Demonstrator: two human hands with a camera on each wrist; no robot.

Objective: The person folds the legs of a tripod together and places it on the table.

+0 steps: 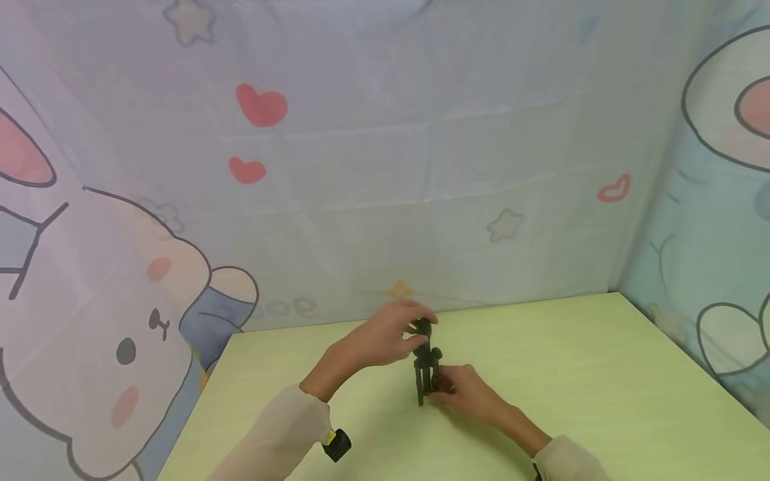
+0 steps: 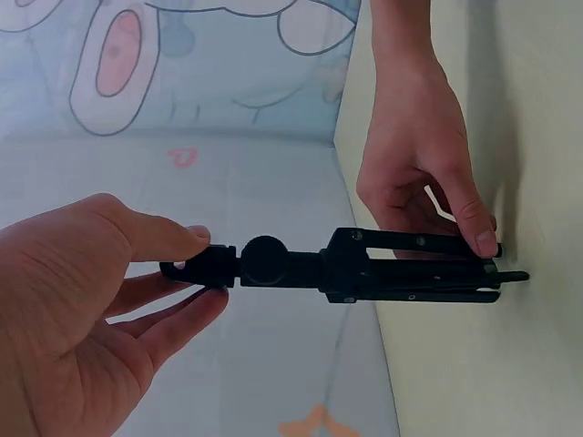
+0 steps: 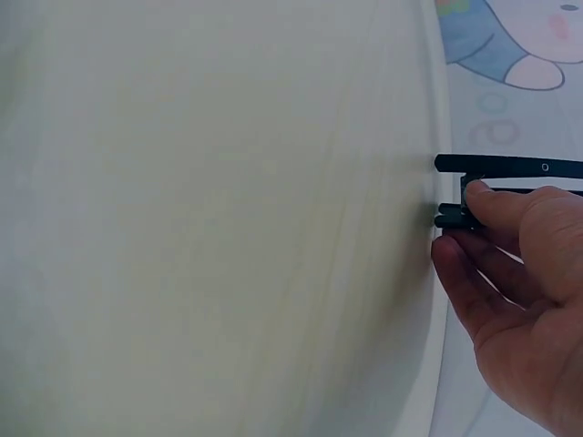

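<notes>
A small black tripod (image 1: 426,364) is held upright at the far middle of the table, its legs pointing down and close together. My left hand (image 1: 391,334) pinches its top between thumb and fingers; in the left wrist view, a round knob (image 2: 264,259) sits just below that grip. Lower down, my right hand (image 1: 472,395) pinches the legs near their tips. The right wrist view shows one leg (image 3: 510,166) standing slightly apart from the others, with the right thumb (image 3: 492,202) against the lower leg ends. Whether the feet touch the table cannot be told.
The pale yellow-green table (image 1: 571,374) extends around both hands. Behind it hangs a light cloth backdrop (image 1: 373,167) printed with hearts, stars and a rabbit, and another printed cloth side (image 1: 680,267) closes the right. A black wrist device (image 1: 337,445) sits at the left cuff.
</notes>
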